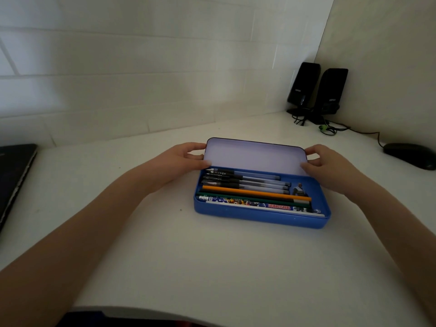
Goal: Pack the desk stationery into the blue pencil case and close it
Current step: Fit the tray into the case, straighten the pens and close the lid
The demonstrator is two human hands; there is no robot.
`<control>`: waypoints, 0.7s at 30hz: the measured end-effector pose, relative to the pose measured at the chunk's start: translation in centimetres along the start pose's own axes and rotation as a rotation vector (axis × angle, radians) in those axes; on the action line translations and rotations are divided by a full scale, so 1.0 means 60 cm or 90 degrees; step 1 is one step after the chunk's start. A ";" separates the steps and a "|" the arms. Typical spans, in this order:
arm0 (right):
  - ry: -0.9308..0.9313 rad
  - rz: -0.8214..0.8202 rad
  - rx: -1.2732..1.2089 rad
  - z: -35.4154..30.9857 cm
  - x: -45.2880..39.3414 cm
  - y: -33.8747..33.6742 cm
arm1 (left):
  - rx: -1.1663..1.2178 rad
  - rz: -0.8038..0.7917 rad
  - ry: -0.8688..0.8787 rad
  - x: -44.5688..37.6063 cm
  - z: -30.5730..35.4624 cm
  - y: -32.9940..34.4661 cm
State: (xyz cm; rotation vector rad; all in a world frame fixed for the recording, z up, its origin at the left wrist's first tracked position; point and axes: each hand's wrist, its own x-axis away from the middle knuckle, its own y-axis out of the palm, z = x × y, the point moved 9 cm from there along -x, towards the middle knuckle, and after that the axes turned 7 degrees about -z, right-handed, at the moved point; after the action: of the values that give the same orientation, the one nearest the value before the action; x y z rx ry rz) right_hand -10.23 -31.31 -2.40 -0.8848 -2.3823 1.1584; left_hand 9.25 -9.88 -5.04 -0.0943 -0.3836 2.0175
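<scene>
Lying mid-tabletop [212, 256], the blue pencil case [259, 219] runs long axis left-right, pens [245, 179] and pencils [257, 193] inside lengthwise. Behind, left hand [182, 159] and right hand [326, 165] pinch the raised lid [254, 155] at its ends. 2 speakers [317, 90] stand far right.

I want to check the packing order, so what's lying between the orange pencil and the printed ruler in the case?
In the head view, one dark green pencil lies between the orange pencil and the printed ruler, parallel to both.
</scene>
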 end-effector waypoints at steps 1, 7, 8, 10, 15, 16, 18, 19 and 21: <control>-0.001 0.004 -0.007 0.000 0.000 -0.001 | 0.006 0.002 -0.001 0.000 0.000 -0.001; -0.029 0.030 -0.187 -0.005 0.005 -0.025 | 0.092 0.028 0.031 -0.005 0.006 -0.004; -0.025 0.035 -0.251 -0.003 0.006 -0.030 | 0.127 0.031 0.035 -0.008 0.007 -0.006; 0.003 0.050 -0.373 0.000 0.009 -0.038 | 0.195 0.028 0.017 -0.011 0.005 -0.007; -0.096 -0.162 -0.473 -0.057 0.034 -0.007 | 0.250 -0.048 0.019 0.005 0.020 0.014; -0.137 -0.229 -0.437 -0.075 0.044 0.005 | 0.223 -0.069 0.025 0.009 0.027 0.022; -0.188 -0.288 -0.327 -0.099 0.060 0.022 | 0.140 -0.100 0.035 0.014 0.038 0.038; -0.198 -0.288 -0.257 -0.108 0.066 0.030 | 0.095 -0.101 0.040 0.017 0.042 0.045; -0.199 -0.262 -0.089 -0.118 0.073 0.051 | -0.005 -0.083 0.065 0.023 0.053 0.056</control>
State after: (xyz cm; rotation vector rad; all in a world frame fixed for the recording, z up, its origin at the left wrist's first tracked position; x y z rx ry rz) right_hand -8.45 -22.83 -0.39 -0.2338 -2.7461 1.0324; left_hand 5.03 -10.79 -2.90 -0.1730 -0.3238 1.8751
